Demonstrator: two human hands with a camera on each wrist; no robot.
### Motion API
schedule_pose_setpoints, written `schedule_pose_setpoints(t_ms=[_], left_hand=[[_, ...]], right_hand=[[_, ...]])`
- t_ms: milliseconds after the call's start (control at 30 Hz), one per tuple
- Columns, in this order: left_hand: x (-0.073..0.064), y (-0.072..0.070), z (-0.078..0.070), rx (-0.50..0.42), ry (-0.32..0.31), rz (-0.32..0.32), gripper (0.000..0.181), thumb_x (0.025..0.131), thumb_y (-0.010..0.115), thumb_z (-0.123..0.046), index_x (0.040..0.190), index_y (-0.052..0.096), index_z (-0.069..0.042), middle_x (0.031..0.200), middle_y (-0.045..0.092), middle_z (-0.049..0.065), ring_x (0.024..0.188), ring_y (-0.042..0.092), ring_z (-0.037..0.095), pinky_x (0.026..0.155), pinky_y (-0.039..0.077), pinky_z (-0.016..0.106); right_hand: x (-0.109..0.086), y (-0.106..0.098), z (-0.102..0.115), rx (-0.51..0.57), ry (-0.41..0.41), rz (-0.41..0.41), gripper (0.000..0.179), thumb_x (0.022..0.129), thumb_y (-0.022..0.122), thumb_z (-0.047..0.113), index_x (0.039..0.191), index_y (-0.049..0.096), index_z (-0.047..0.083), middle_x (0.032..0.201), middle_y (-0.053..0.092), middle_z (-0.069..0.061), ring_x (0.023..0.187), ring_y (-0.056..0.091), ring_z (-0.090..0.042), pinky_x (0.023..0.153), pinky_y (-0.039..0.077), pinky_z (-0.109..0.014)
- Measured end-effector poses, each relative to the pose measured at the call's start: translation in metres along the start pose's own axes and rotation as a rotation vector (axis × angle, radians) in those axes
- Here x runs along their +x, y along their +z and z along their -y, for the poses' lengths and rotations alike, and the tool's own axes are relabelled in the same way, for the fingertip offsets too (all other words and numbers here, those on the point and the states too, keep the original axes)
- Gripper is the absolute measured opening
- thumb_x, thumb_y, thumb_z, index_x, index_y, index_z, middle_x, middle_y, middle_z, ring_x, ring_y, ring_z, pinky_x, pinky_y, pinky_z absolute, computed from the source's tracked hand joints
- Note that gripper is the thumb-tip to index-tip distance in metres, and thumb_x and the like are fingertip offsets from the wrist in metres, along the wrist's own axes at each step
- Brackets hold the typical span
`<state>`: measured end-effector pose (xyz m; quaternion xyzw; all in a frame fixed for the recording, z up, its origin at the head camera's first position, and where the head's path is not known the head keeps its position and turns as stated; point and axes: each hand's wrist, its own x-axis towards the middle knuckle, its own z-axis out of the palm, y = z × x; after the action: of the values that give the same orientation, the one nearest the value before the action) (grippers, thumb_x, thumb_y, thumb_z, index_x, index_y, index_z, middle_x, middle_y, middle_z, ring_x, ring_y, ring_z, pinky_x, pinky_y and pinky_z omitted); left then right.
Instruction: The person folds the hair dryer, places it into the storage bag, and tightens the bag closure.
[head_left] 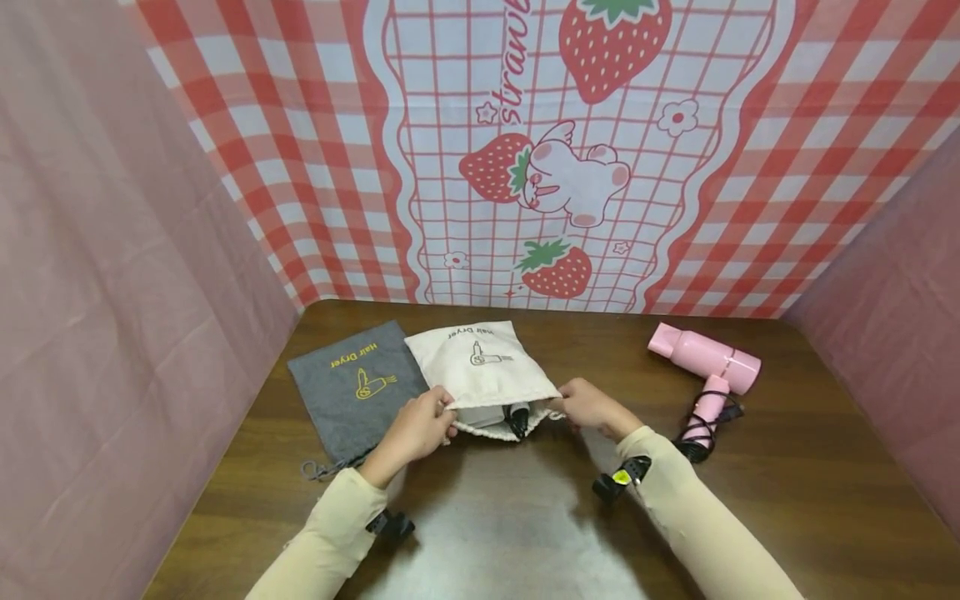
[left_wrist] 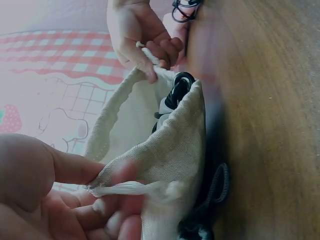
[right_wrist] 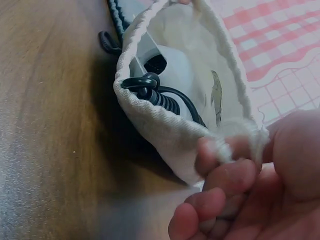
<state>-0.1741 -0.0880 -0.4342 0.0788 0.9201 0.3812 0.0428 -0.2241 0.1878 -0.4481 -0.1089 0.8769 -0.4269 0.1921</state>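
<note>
A white drawstring bag (head_left: 483, 362) printed "Hair Dryer" lies on the table, its mouth facing the person. My left hand (head_left: 423, 427) pinches the left corner of the mouth, beside a white drawstring (left_wrist: 132, 188). At the opposite corner my right hand (head_left: 592, 407) grips the rim, with drawstring at its fingers. Between the hands the mouth gapes. Inside sits a white hair dryer (right_wrist: 175, 67) with a black coiled cord (right_wrist: 162, 100); the bag hides its rest.
To the left lies a grey drawstring bag (head_left: 360, 387) with yellow print, partly beneath the white one. A pink hair dryer (head_left: 705, 358), its black cord (head_left: 697, 429) round the handle, lies at right. Behind the wooden table (head_left: 510, 517) hangs a strawberry-print cloth (head_left: 525, 250).
</note>
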Motion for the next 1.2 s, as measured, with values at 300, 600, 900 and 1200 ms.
schedule_pose_setpoints(t_ms=[300, 600, 900, 1200], left_hand=[[0.013, -0.026, -0.007, -0.219, -0.012, -0.019, 0.008, 0.092, 0.058, -0.009, 0.093, 0.058, -0.001, 0.061, 0.054, -0.001, 0.048, 0.044, 0.007, 0.047, 0.037, 0.022], [0.024, -0.055, -0.022, -0.539, -0.027, -0.007, 0.01, 0.091, 0.058, -0.006, 0.095, 0.055, 0.002, 0.06, 0.046, -0.003, 0.049, 0.037, 0.005, 0.044, 0.028, 0.019], [0.025, -0.063, -0.026, -0.52, 0.011, -0.04, 0.012, 0.092, 0.059, -0.007, 0.096, 0.057, 0.004, 0.059, 0.047, -0.004, 0.052, 0.041, 0.006, 0.045, 0.03, 0.02], [0.018, -0.07, -0.029, -0.098, 0.096, -0.008, 0.014, 0.093, 0.063, -0.017, 0.096, 0.067, -0.003, 0.062, 0.056, -0.001, 0.052, 0.044, 0.009, 0.049, 0.035, 0.023]], right_hand=[[0.004, -0.02, 0.012, 0.16, -0.087, 0.073, 0.032, 0.099, 0.047, 0.016, 0.068, 0.051, 0.01, 0.055, 0.045, 0.004, 0.051, 0.044, -0.008, 0.054, 0.04, -0.026], [0.004, -0.043, 0.035, 0.381, -0.227, -0.005, 0.032, 0.098, 0.045, 0.012, 0.068, 0.057, 0.009, 0.054, 0.048, 0.005, 0.053, 0.048, -0.008, 0.057, 0.045, -0.025], [-0.001, -0.052, 0.038, 0.381, -0.262, 0.002, 0.034, 0.099, 0.045, 0.012, 0.068, 0.059, 0.012, 0.054, 0.049, 0.006, 0.054, 0.048, -0.007, 0.059, 0.045, -0.025], [-0.011, -0.059, 0.035, 0.264, -0.259, 0.051, 0.031, 0.099, 0.047, 0.012, 0.07, 0.061, 0.011, 0.057, 0.052, 0.007, 0.056, 0.05, -0.006, 0.061, 0.043, -0.025]])
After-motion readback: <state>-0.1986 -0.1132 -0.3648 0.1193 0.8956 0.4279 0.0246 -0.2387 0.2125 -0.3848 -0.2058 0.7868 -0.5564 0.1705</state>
